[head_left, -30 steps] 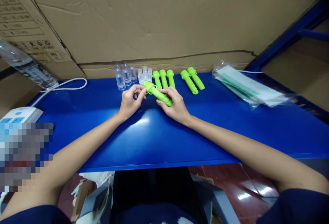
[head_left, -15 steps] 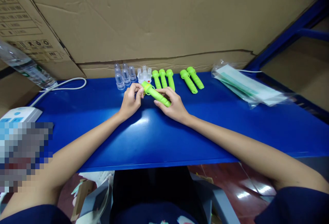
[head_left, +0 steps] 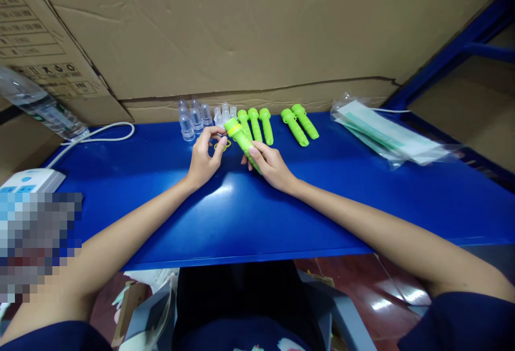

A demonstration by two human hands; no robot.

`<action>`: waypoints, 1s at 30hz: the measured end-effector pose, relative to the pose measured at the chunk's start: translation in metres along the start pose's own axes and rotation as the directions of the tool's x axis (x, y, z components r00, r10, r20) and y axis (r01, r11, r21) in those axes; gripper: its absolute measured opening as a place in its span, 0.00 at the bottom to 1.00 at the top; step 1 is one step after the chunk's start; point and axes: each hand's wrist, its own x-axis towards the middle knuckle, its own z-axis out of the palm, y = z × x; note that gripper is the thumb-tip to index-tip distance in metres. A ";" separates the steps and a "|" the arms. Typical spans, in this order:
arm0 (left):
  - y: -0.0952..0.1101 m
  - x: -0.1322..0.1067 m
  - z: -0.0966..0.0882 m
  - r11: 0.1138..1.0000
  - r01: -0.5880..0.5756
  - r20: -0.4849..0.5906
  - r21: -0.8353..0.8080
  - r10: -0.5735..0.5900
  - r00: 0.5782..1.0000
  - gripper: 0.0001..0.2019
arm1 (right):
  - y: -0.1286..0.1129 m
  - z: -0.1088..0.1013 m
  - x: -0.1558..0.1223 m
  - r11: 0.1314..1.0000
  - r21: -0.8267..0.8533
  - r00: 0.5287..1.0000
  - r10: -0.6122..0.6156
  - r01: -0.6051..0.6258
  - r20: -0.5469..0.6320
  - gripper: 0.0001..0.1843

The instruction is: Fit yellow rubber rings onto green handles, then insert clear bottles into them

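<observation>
My right hand point(head_left: 270, 166) is closed round the lower part of a bright green plastic tube point(head_left: 240, 137), which tilts up and to the left over the blue table point(head_left: 330, 200). My left hand point(head_left: 204, 158) pinches a small yellow-green ring point(head_left: 222, 144) next to the tube's wide top end. Behind the hands lie more green tubes point(head_left: 256, 123), and two further ones point(head_left: 300, 124) lie to the right. Several small clear plastic caps point(head_left: 194, 117) stand at the back left of them.
A cardboard wall point(head_left: 249, 34) closes the back of the table. A clear bag of flat packets point(head_left: 386, 135) lies at the right. A white cable point(head_left: 100, 133), a plastic bottle point(head_left: 38, 105) and a white power strip point(head_left: 28, 180) sit at the left.
My right hand has turned the green tube more upright and shifted it left. The yellow-green ring now shows apart from the tube's head in my left fingers.
</observation>
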 end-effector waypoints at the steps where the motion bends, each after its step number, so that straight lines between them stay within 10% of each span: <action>1: 0.001 0.000 0.000 1.000 -0.020 -0.005 0.013 0.020 1.000 0.12 | -0.001 0.000 0.000 1.000 0.008 1.000 0.005 -0.005 0.028 0.27; 30: 0.007 -0.004 -0.001 0.982 -0.157 0.118 -0.100 0.168 0.979 0.17 | 0.009 0.006 -0.001 0.999 -0.025 0.999 -0.036 0.037 0.018 0.21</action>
